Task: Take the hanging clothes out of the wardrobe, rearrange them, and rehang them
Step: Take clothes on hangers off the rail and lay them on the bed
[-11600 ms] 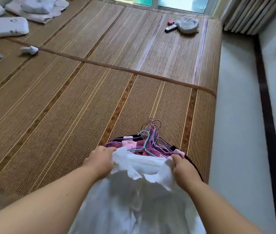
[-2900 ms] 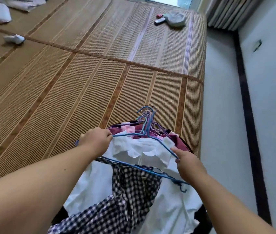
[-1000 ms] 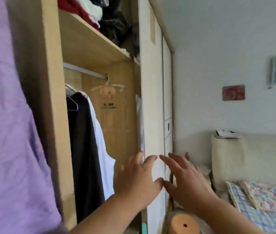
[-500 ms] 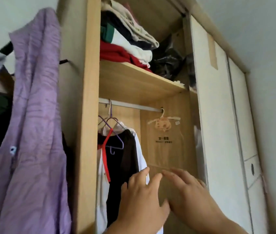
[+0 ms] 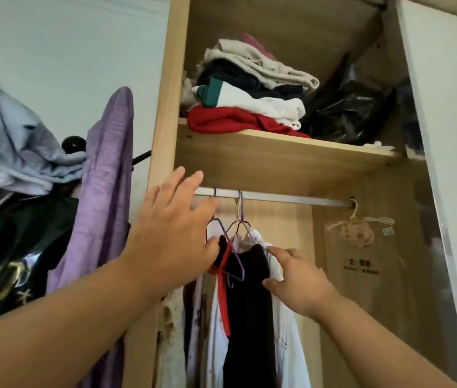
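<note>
The left hand point(image 5: 174, 231) is spread wide by the hangers point(image 5: 239, 217), holding nothing. The right hand point(image 5: 298, 278) has loose fingers, tips touching the white shirt point(image 5: 291, 345).

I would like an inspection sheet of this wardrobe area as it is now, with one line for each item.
Surface: wooden shelf above the metal rail, loaded.
Job's things: black garment, white garments and a red strap hang on wire hangers at the rail's left part.
Clutter: folded clothes stack and black plastic bag on the shelf; small packet hanger at the rail's right end.
Hands: left hand open, reaching at the hangers; right hand open, fingers at the white garments.
Cables: nothing seen.
Surroundings: purple garment and grey clothes hang outside, left; white door at the right.
</note>
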The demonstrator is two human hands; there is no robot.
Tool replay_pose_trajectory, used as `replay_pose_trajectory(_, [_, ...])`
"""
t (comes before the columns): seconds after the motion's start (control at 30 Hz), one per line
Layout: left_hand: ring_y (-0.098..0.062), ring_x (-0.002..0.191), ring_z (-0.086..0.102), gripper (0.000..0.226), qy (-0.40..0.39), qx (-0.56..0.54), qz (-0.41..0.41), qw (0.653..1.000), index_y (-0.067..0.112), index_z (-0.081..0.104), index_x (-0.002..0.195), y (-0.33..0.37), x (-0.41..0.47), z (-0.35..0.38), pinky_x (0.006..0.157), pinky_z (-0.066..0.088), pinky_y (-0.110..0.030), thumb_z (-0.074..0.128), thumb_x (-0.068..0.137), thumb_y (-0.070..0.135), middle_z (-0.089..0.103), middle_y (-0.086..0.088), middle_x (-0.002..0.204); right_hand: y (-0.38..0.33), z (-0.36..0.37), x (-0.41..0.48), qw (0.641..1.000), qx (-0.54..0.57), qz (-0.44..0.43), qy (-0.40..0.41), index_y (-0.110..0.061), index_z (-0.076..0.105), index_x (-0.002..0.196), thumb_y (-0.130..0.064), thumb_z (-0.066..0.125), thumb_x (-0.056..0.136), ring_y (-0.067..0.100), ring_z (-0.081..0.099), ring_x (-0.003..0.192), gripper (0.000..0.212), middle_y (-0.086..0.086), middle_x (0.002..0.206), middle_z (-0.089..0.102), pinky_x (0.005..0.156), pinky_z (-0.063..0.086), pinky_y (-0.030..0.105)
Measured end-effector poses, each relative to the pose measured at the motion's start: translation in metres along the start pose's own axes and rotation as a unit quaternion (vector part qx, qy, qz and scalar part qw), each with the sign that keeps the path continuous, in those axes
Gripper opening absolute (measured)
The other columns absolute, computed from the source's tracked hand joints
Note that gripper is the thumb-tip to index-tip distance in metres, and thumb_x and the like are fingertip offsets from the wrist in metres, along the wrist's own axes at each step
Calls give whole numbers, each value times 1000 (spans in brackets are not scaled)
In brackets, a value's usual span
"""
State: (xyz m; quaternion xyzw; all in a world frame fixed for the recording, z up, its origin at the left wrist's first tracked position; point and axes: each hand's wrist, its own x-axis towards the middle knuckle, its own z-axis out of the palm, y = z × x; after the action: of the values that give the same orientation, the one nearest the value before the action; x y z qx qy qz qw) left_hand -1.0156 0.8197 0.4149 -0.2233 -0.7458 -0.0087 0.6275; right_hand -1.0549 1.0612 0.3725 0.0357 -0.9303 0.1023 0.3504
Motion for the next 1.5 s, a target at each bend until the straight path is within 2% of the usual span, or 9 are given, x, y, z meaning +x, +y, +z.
replay_pose_trajectory(0.23, [-30,146,-1,83,-31,121,-53,991,21,22,150,-46,54,2,117,17,-44,52,77,48,2,-17,158,6,16,72,995,100,16,21,-24,56,126,-36,33,100,28,57,104,37,10,117,60,88,48,35])
replay_pose_trajectory(0.33, [-31,145,-10,77,-16,122,-67,990,26,26,147,-40,73,8,116,17,-46,48,77,49,-8,-16,158,7,22,92,987,152,31,42,-22,63,118,-43,36,99,24,59,104,39,7,115,65,84,46,29])
replay_pose_trajectory(0.5, [-31,145,-7,47,22,119,-105,987,29,55,119,-31,92,17,109,22,-52,50,75,46,-4,-9,159,2,40,132,989,139,44,40,-17,61,121,-24,48,94,22,60,105,31,6,116,67,72,38,20])
replay_pose_trajectory(0.67, [-26,146,2,45,62,106,-106,987,31,63,111,-37,86,23,107,29,-48,45,75,49,7,-6,159,-4,57,171,975,182,125,10,-9,59,78,-28,55,88,29,56,82,22,11,85,61,57,34,24])
replay_pose_trajectory(0.9, [-20,146,6,44,99,66,-124,985,34,65,112,-36,84,23,108,30,-44,48,74,50,11,-4,159,-2,68,197,961,199,190,-29,4,58,119,-44,43,98,31,55,113,55,19,125,59,90,41,29])
replay_pose_trajectory(1.03, [-19,146,6,42,100,69,-122,985,35,66,110,-34,84,24,108,30,-43,48,75,51,11,-3,159,3,61,198,948,261,177,-40,3,65,96,-37,59,91,22,50,87,40,12,95,57,78,39,26])
replay_pose_trajectory(1.17, [-20,146,8,38,103,66,-119,985,34,67,104,-35,83,25,109,29,-43,51,74,50,12,-4,159,-5,43,202,965,175,195,-4,-9,42,60,-29,47,95,28,54,80,41,5,62,47,65,35,22])
replay_pose_trajectory(1.37, [-21,146,9,37,104,67,-116,985,33,68,100,-34,82,26,108,31,-42,48,73,50,14,-4,158,-9,13,209,979,125,160,31,-5,45,81,-31,45,94,29,46,78,29,9,76,49,69,36,26])
replay_pose_trajectory(1.5, [-21,146,5,35,96,73,-121,985,33,67,97,-35,83,25,106,33,-43,47,74,50,12,-3,158,2,-1,200,986,79,142,33,-11,41,59,-29,47,92,28,46,73,38,7,64,44,63,34,25])
